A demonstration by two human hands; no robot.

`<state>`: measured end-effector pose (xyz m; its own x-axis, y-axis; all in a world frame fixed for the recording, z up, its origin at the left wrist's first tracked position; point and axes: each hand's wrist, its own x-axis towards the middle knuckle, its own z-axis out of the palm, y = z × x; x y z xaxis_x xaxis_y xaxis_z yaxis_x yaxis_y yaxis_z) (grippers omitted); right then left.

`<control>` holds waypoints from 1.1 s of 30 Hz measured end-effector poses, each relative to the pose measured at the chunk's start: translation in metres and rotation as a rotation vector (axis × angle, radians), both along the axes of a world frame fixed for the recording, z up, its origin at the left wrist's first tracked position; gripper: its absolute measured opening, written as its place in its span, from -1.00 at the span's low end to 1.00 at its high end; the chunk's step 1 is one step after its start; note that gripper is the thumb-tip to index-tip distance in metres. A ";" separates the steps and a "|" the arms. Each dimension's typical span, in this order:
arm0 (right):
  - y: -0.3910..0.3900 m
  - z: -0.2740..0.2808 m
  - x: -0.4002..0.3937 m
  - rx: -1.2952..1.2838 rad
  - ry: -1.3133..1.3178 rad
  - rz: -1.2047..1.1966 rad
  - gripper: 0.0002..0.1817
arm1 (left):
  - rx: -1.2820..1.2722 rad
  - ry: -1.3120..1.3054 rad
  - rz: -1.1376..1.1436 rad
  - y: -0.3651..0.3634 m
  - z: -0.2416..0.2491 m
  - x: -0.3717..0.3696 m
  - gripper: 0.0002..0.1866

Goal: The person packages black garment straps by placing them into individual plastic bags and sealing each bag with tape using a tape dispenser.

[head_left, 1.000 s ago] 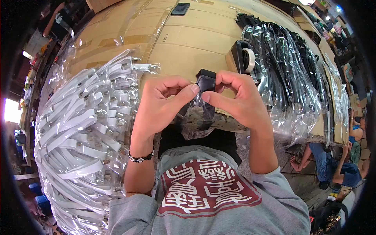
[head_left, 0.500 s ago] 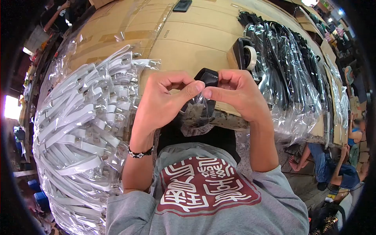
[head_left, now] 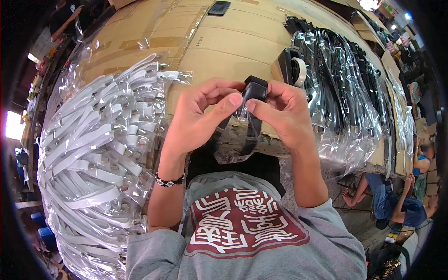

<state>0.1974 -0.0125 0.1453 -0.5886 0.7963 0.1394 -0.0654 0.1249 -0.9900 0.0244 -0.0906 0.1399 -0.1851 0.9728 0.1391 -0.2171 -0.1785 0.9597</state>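
Observation:
A black strap in clear plastic [head_left: 255, 88] hangs between my two hands at the table's front edge, its lower part dangling in front of my lap. My left hand [head_left: 205, 112] pinches the left side of it, thumb against the fingers. On the right side, my right hand [head_left: 282, 109] is closed on the same strap and plastic, its thumb pointing toward the left thumb. The two thumb tips are a short gap apart. The far end of the strap is partly hidden behind the wrapping.
White straps in clear bags [head_left: 98, 154] are heaped on the left. Black straps in bags [head_left: 336, 79] lie at the right, beside a tape dispenser [head_left: 287, 65]. A dark phone [head_left: 219, 8] is on the cardboard [head_left: 224, 46]. Another person [head_left: 401, 205] sits at the far right.
The strap has shifted slightly right and turned, showing more of its wrapped top. The thumbs have moved a little apart.

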 end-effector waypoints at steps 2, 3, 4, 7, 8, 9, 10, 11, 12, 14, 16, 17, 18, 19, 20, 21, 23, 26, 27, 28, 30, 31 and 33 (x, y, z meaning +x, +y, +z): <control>-0.002 0.002 -0.001 -0.008 0.012 -0.021 -0.87 | 0.020 0.068 -0.036 0.000 -0.007 -0.002 -0.79; -0.001 0.002 -0.001 0.021 0.014 -0.018 -0.87 | 0.030 0.102 -0.057 -0.001 -0.009 -0.003 -0.79; 0.000 0.001 -0.001 0.050 0.016 -0.015 -0.87 | 0.022 0.103 -0.067 -0.001 -0.010 -0.003 -0.80; -0.001 0.005 0.000 0.063 0.003 -0.032 -0.88 | 0.015 0.110 -0.093 -0.002 -0.011 -0.004 -0.84; -0.001 0.006 0.001 0.055 -0.005 -0.040 -0.87 | 0.024 0.115 -0.098 -0.002 -0.010 -0.004 -0.85; 0.000 0.005 0.001 0.087 0.000 -0.040 -0.88 | 0.032 0.121 -0.103 -0.001 -0.009 -0.004 -0.86; 0.001 0.003 0.002 0.118 0.005 -0.040 -0.88 | 0.031 0.109 -0.114 -0.001 -0.008 -0.004 -0.85; 0.002 0.001 0.002 0.148 0.010 -0.041 -0.88 | 0.029 0.096 -0.125 -0.001 -0.008 -0.004 -0.83; 0.001 0.001 0.002 0.143 0.006 -0.042 -0.89 | 0.027 0.084 -0.137 -0.001 -0.008 -0.004 -0.82; 0.000 0.001 0.002 0.137 -0.001 -0.048 -0.89 | 0.003 0.093 -0.164 0.001 -0.010 -0.010 -0.79; -0.002 0.003 0.002 0.147 0.006 -0.057 -0.88 | -0.001 0.076 -0.171 0.001 -0.010 -0.009 -0.78; -0.002 0.004 0.002 0.152 0.011 -0.061 -0.88 | 0.008 0.057 -0.162 0.002 -0.006 -0.006 -0.78; -0.003 0.005 0.001 0.154 0.015 -0.067 -0.88 | 0.016 0.039 -0.153 0.002 -0.003 -0.004 -0.78; -0.003 0.006 0.001 0.155 0.019 -0.073 -0.88 | 0.023 0.001 -0.117 0.002 -0.001 -0.002 -0.79; -0.003 0.007 0.001 0.155 0.023 -0.078 -0.88 | 0.030 -0.036 -0.080 0.002 0.001 0.000 -0.79; -0.003 0.007 0.002 0.162 0.020 -0.086 -0.88 | 0.036 -0.074 -0.044 0.002 0.001 0.001 -0.80; -0.004 0.006 0.003 0.172 0.012 -0.101 -0.88 | 0.040 0.020 0.009 0.000 -0.006 -0.002 -0.81; -0.006 0.006 0.005 0.118 -0.006 -0.145 -0.87 | 0.092 0.133 0.048 -0.003 -0.005 0.001 -0.84; -0.007 0.005 0.005 0.113 0.020 -0.148 -0.87 | 0.118 0.167 0.054 -0.004 -0.002 0.002 -0.84; -0.007 0.004 0.004 0.108 0.046 -0.151 -0.87 | 0.118 0.197 0.054 -0.004 0.000 0.002 -0.85; -0.008 0.003 0.004 0.108 0.080 -0.157 -0.87 | 0.118 0.257 0.054 -0.005 0.002 0.002 -0.87; -0.009 0.003 0.003 0.112 0.088 -0.160 -0.88 | 0.111 0.253 0.049 -0.005 0.003 0.002 -0.87; -0.009 0.003 0.002 0.112 0.103 -0.162 -0.88 | 0.095 0.246 0.041 -0.004 0.004 0.003 -0.87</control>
